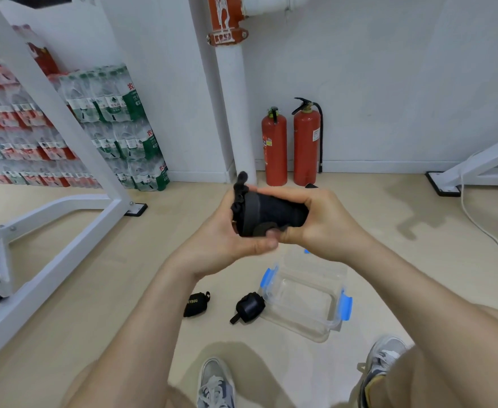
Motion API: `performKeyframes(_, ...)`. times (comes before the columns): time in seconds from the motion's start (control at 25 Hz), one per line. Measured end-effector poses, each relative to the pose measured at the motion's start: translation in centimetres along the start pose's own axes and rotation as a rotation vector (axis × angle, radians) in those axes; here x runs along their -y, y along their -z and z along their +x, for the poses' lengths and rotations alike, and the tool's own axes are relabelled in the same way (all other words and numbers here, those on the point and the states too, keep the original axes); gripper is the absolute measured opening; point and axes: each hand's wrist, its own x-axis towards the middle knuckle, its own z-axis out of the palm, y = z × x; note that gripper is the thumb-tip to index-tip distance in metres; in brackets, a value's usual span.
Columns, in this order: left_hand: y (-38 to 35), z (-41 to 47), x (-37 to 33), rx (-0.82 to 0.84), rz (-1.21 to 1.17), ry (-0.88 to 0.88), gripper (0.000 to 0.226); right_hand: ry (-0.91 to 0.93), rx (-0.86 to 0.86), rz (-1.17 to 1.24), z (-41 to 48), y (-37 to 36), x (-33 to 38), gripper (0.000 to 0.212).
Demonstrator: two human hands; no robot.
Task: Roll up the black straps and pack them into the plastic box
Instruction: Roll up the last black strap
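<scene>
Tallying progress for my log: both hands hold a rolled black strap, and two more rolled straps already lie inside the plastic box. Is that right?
Not quite. The head view shows the lettered rolled strap and the plain rolled strap lying on the floor beside the plastic box, not inside it. The left hand and right hand do hold a rolled black strap.

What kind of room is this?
Probably a storeroom or utility corner: stacked shrink-wrapped water-bottle packs, two red fire extinguishers standing side by side, and a white metal frame.
</scene>
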Motion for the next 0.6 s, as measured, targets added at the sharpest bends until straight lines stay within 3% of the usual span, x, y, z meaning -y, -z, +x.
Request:
performKeyframes(0.12, -1.0, -0.2, -0.6, -0.137, 0.153, -0.086, 0.06, -0.067, 0.048, -0.142, -0.9, 1.0, 0.7, 0.064)
performKeyframes(0.24, -1.8, -0.9, -2.3, -0.052, 0.628, -0.169, 0.059, -0.041, 0.085, -0.608, -2.5, 1.5, 1.8, 0.055)
performKeyframes(0.32, -2.9, -1.3, -3.5, 0.024, 0.758, -0.174, 0.053, -0.026, 0.092, -0.779, -3.8, 1.8, 2.8, 0.056)
performKeyframes(0.44, -5.5, -0.8, -3.9, 0.066, 0.82, -0.137, 0.053, -0.087, 0.165, -0.902, -5.1, 2.6, 2.9, 0.063)
performKeyframes(0.6, -8.8, 2.0, -1.6, 0.097, 0.721, -0.08, 0.065, -0.279, 0.278, -0.823, -5.2, 4.5, -0.3, 0.072)
